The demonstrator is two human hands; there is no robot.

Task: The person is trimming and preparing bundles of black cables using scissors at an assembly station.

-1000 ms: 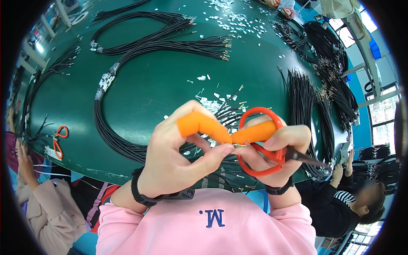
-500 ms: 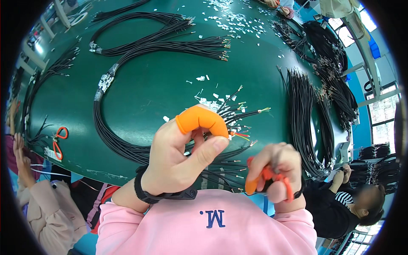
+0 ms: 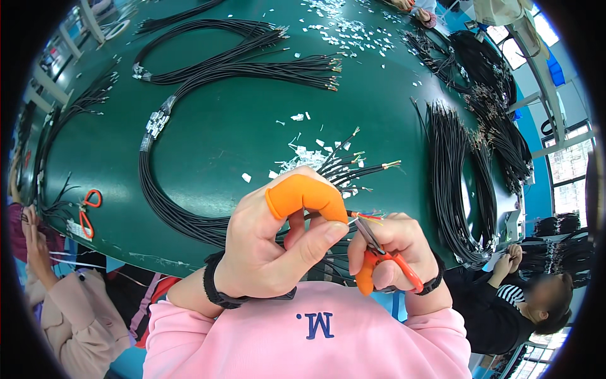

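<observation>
Over the worktop [image 3: 208, 126], the left hand [image 3: 284, 243] pinches a black multicore cable [image 3: 351, 213] and the right hand [image 3: 404, 237] grips red-handled scissors [image 3: 379, 254]; I'd steady that cable, keeping blades [image 3: 369, 236] off coloured cores [image 3: 374, 218].

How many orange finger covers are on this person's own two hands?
2: one cover on the left hand, a second cover on the right hand, beside the scissors. Parts of both hands are hidden, so there may be more.

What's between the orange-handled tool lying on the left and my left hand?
In the head view, a curved bundle of black cables and green tabletop lie between.
</observation>
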